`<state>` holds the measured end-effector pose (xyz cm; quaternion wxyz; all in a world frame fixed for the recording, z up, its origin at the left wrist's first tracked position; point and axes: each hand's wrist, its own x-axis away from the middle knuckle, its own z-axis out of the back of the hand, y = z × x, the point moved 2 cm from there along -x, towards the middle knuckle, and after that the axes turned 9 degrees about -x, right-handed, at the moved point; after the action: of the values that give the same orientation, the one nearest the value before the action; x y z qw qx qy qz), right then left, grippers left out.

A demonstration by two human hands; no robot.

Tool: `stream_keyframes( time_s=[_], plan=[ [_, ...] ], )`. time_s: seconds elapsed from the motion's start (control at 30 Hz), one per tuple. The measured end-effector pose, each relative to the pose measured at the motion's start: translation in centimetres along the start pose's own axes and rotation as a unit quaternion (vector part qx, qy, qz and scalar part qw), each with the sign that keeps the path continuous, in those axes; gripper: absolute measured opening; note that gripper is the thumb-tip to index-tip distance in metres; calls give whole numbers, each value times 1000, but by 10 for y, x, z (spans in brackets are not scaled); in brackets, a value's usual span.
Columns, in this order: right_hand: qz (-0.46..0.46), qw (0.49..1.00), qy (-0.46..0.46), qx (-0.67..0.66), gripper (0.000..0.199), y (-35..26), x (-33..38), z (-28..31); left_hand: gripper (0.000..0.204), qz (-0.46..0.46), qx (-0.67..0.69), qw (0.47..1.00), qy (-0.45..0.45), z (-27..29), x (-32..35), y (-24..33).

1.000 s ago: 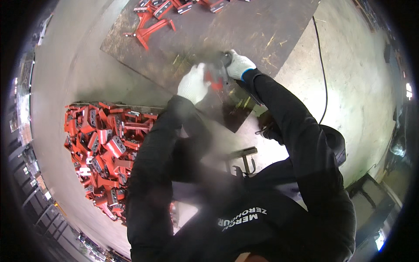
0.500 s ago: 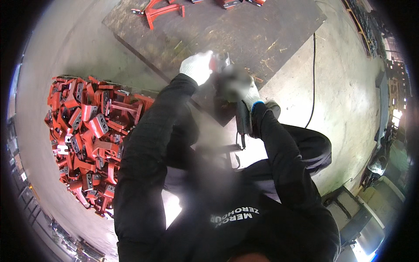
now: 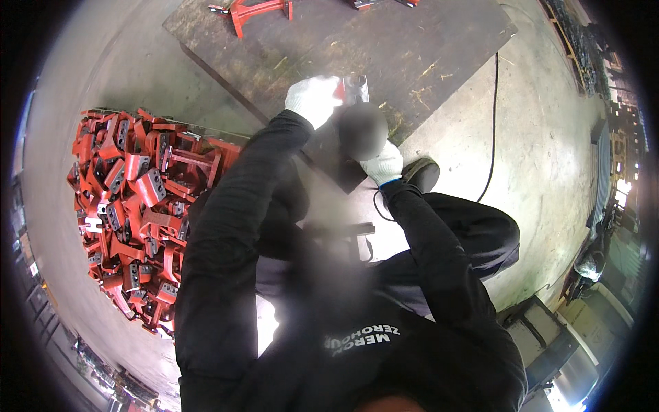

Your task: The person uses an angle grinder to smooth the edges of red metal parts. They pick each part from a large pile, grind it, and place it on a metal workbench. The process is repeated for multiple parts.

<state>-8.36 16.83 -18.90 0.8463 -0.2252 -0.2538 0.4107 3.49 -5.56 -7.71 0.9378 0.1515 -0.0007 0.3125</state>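
My left hand (image 3: 312,99), in a white work glove, is closed on a red metal bracket (image 3: 339,91) over the near corner of the dark metal table. The bracket's bare, shiny end (image 3: 356,88) sticks out to the right of my fingers. My gloved right hand (image 3: 386,163) is closed around an angle grinder whose dark round disc (image 3: 364,130) faces up, blurred, just below the bracket's bare end. I cannot tell whether they touch. Most of the grinder's body is hidden by the disc and my hand.
A heap of red metal brackets (image 3: 137,213) lies at my left. More red brackets (image 3: 261,8) lie on the far part of the dark table (image 3: 412,55). A black cable (image 3: 494,130) runs along the floor at the right. My shoe (image 3: 422,175) is beside my right wrist.
My right hand has shifted left and the grinder has turned, so its disc shows round and its dark body has gone from view beside my wrist. My left hand stays nearly in place.
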Motion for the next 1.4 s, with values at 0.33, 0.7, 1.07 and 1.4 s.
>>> stream_keyframes(
  time_s=[0.33, 0.7, 1.07, 1.4],
  plan=[
    [-69, 992, 41, -100, 94, -16, -14, 54, 42, -8, 1, 1000, -15, 0, -7, 8],
    [38, 978, -130, 158, 49, -46, -109, 37, 46, -7, 6, 1000, -2, 0, -9, 10],
    [47, 972, -217, 73, 94, -46, -30, 65, 26, -11, 6, 1000, 24, -6, -6, 3],
    [-103, 990, -63, -72, 89, -47, -22, 69, 40, -14, 10, 999, 29, -7, -8, 6]
  ],
)
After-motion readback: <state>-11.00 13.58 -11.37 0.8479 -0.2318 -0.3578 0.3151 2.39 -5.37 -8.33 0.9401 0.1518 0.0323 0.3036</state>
